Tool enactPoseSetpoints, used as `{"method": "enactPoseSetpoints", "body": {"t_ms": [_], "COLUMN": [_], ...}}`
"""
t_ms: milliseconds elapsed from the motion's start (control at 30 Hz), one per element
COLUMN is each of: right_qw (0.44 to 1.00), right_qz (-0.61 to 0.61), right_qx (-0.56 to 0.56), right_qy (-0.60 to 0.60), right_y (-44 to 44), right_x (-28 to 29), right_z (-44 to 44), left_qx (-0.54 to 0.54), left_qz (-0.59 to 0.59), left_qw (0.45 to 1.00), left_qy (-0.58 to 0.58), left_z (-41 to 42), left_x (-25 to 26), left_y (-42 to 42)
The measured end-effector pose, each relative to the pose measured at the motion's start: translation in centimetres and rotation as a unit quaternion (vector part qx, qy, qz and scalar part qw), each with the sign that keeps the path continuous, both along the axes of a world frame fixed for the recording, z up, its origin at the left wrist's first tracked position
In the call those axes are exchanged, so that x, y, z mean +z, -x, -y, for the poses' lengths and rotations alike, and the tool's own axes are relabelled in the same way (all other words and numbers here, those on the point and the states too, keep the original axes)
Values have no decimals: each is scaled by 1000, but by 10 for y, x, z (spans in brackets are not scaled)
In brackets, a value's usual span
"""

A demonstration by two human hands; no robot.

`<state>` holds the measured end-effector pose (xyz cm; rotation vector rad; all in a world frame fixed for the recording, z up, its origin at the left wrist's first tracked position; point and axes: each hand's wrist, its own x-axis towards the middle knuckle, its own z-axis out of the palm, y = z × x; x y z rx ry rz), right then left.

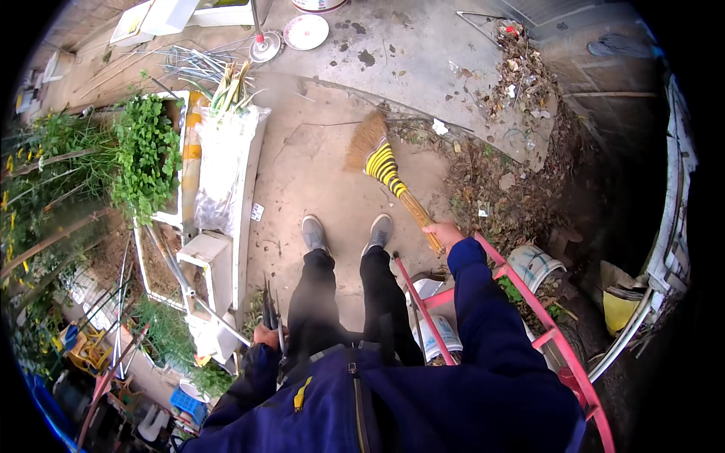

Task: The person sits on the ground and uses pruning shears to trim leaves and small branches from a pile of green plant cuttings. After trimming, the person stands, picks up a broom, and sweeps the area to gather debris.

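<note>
My right hand grips the straw handle of a short hand broom, near its end. Black and yellow bands bind the broom's neck. Its tan bristles point away from me, over the concrete ground beyond my shoes. Low at my left side, my left hand is closed around a dark tool with several thin upright prongs; its exact kind is unclear. To the right of the broom lies a heap of dry leaves and litter.
A red metal ladder lies close by my right arm, with white buckets about it. On the left are planter boxes with green plants and a clear plastic bag. A mop and a plate are ahead.
</note>
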<state>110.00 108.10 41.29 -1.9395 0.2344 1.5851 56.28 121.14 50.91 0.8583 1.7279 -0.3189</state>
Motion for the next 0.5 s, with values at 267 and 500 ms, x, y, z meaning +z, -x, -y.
{"method": "enactPoseSetpoints", "body": {"t_ms": [267, 500], "right_qw": [969, 991], "right_qz": [192, 117], "right_qx": [-124, -46], "right_qy": [97, -54], "right_y": [-2, 27], "right_x": [34, 108], "right_z": [161, 133], "left_qx": [-60, -72], "left_qz": [33, 64], "left_qw": [997, 994], "left_qy": [-32, -57], "left_z": [-10, -24], "left_x": [-53, -27], "left_y": [3, -31]}}
